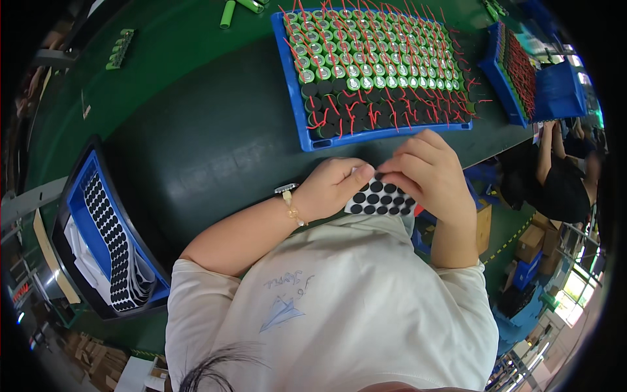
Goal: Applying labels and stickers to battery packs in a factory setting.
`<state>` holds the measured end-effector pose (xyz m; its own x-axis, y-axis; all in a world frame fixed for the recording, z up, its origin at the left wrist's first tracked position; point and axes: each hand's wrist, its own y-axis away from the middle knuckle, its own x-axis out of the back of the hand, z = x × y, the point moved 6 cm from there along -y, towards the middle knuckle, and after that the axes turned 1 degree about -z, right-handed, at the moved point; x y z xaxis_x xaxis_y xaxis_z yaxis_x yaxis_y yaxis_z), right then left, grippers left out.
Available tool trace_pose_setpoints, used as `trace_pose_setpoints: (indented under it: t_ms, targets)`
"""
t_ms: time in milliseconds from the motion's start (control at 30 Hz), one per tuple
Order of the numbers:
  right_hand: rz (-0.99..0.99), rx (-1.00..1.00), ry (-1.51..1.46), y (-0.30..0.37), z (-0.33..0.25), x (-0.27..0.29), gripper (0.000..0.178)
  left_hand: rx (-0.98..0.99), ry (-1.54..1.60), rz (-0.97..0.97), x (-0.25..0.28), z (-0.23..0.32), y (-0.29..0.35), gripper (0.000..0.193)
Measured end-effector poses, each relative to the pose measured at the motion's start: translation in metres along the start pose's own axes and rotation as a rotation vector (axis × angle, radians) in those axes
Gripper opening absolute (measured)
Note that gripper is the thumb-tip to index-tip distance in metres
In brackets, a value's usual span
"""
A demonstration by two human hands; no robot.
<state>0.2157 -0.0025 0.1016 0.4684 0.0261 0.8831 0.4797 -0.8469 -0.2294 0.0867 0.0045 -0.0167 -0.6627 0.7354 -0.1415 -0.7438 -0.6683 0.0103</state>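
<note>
A white sheet of round black stickers [381, 201] is held close in front of my body. My left hand [335, 187] grips its upper left edge between thumb and fingers. At the sheet's upper right, my right hand [428, 173] has thumb and forefinger pinched together near a black dot; whether a sticker is between them is too small to tell. Just beyond my hands lies a blue tray [385, 137] packed with rows of green cylindrical battery cells [372, 59] with red wires. Its nearer rows have black round tops, while the farther ones show bare metal ends.
At the left, a blue bin [81, 196] in a black holder contains folded strips of black stickers [108, 222]. Loose green cells [228, 13] lie at the table's far side. Another tray of wired cells [513, 72] stands at the right, near a person in dark clothing [562, 176].
</note>
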Motion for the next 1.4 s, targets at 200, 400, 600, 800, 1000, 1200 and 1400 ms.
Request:
trace_pose_setpoints:
  t_ms: [200, 400, 600, 800, 1000, 1200, 1400]
  targets:
    - [-0.182, 0.093, -0.305, -0.011, 0.009, 0.012, 0.021, -0.010, -0.168, -0.043, -0.005, 0.001, -0.001, 0.035]
    - [0.350, -0.285, -0.685, -0.054, 0.060, 0.012, 0.017, -0.130, -0.361, -0.176, -0.014, 0.005, 0.000, 0.023]
    - [0.070, -0.305, -0.489, -0.085, 0.068, -0.020, 0.040, -0.124, -0.334, -0.159, -0.013, 0.007, 0.000, 0.022]
    - [0.016, -0.398, -0.579, -0.079, 0.069, -0.024, 0.041, -0.090, -0.323, -0.187, -0.013, 0.008, -0.001, 0.023]
    - [0.079, -0.383, -0.435, -0.079, 0.065, -0.023, 0.037, -0.096, -0.294, -0.180, -0.013, 0.008, -0.002, 0.026]
    - [0.116, -0.361, -0.384, -0.080, 0.067, -0.022, 0.035, -0.102, -0.291, -0.178, -0.013, 0.008, -0.003, 0.027]
    - [0.160, -0.331, -0.321, -0.079, 0.065, -0.021, 0.033, -0.099, -0.303, -0.184, -0.014, 0.007, -0.003, 0.028]
